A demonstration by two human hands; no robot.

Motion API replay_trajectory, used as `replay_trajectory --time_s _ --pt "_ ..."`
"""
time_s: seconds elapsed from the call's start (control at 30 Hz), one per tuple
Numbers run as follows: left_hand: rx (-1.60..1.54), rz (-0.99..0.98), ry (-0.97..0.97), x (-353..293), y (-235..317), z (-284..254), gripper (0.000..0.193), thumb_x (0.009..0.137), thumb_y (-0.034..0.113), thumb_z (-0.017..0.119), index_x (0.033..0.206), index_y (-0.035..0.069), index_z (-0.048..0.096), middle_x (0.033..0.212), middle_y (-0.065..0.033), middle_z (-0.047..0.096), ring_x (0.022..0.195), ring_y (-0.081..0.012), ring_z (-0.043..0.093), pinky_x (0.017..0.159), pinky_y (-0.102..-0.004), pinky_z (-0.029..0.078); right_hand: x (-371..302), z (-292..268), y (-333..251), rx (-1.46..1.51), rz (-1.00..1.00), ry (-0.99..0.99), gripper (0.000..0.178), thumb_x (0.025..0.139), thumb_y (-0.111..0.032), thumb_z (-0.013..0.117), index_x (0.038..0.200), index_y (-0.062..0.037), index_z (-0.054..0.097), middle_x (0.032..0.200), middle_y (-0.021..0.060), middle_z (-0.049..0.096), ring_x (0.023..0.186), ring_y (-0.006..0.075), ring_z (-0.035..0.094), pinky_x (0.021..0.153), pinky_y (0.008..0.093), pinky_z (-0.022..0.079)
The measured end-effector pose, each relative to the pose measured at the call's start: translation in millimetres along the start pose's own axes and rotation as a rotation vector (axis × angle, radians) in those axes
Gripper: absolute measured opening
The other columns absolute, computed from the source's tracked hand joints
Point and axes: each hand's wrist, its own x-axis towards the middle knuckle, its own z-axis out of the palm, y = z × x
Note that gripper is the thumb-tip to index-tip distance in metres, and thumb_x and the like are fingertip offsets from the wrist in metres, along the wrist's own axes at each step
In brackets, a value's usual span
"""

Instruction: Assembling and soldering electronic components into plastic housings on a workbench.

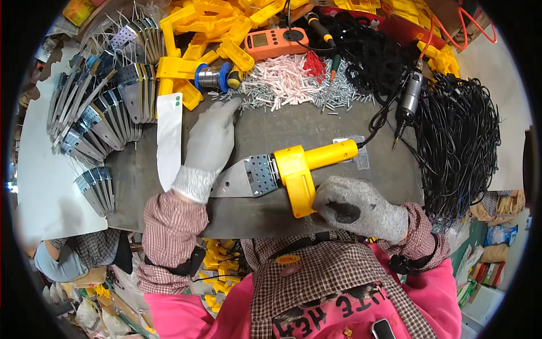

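A yellow-handled pipe welding iron (299, 178) lies across the table in front of me, its perforated metal guard and flat grey plate pointing left. My right hand (361, 209), in a grey glove, has its fingers curled in against the lower right edge of the yellow housing. Further left, my gloved left hand (212, 138) stretches to the near edge of a pile of silver screws (254, 93). Its fingertips are drawn together there, and whatever they hold is hidden. Just left of that hand lies a white paper strip (169, 138).
Pink-white sleeves (285, 79), an orange multimeter (276, 42), a solder spool (212, 77) and yellow housings (203, 22) crowd the back. Metal plate assemblies (107, 113) stand left. An electric screwdriver (410, 99) hangs at right beside black cables (460, 141). Another person's arm (51, 251) shows lower left.
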Motion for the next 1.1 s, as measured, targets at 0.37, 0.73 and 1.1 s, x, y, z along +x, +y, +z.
replay_trajectory --time_s 0.37,0.73,1.1 --pt "-0.340 0.280 -0.352 -107.2 87.8 -18.6 0.019 0.079 0.009 0.070 0.097 0.010 0.067 0.085 -0.0057 0.063 0.080 -0.0268 0.065 0.070 -0.0388 0.053 -2.1 -10.2 9.6 0.051 0.048 -0.230 0.026 0.084 -0.005 0.067 0.110 -0.0058 0.066 0.112 0.0142 0.056 0.101 0.0368 0.062 0.088 0.0416 0.053" --pt "0.070 0.783 -0.131 -101.3 75.9 -9.7 0.030 0.076 0.010 0.067 0.106 0.008 0.067 0.079 -0.0026 0.054 0.075 -0.0178 0.059 0.062 -0.0314 0.049 1.7 -21.9 23.1 -0.015 -0.127 -0.216 0.030 0.087 -0.007 0.069 0.116 -0.0066 0.067 0.110 0.0124 0.057 0.099 0.0304 0.061 0.085 0.0365 0.053" --pt "0.136 0.490 -0.031 88.0 9.5 38.1 0.043 0.077 0.002 0.064 0.120 0.005 0.061 0.123 -0.0147 0.061 0.111 -0.0347 0.060 0.094 -0.0411 0.051 161.2 -28.5 84.5 -0.892 0.009 0.125 0.015 0.087 -0.010 0.057 0.090 -0.0016 0.069 0.086 0.0220 0.067 0.083 0.0381 0.068 0.076 0.0444 0.055"
